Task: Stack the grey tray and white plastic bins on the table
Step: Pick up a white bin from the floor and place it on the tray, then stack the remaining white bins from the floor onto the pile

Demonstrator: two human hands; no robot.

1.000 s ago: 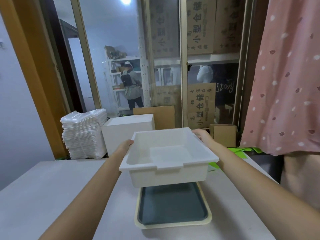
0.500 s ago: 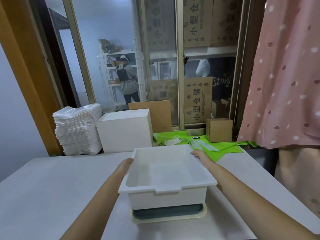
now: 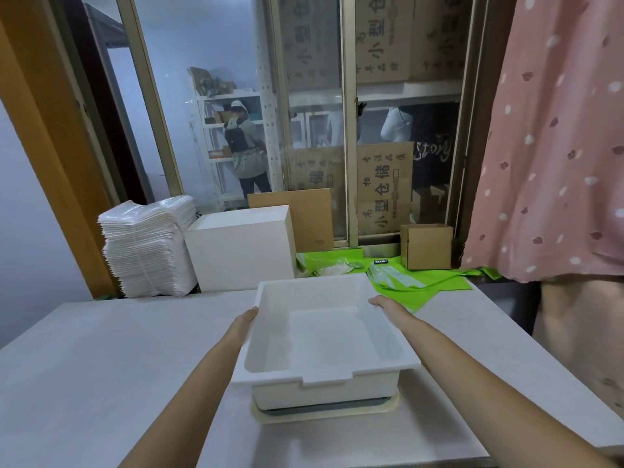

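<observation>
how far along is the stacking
Done, it seems: the white bin sits on the grey tray, whose rim shows under it. In hand: the left hand and right hand are at the bin's sides, fingers hidden. Left: letting go; no second bin is in sight.

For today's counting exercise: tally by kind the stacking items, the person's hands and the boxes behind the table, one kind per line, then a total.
White plastic bin: 1
Grey tray: 1
Hands, left hand and right hand: 2
White box: 1
Small cardboard box: 1
Total: 6
</observation>
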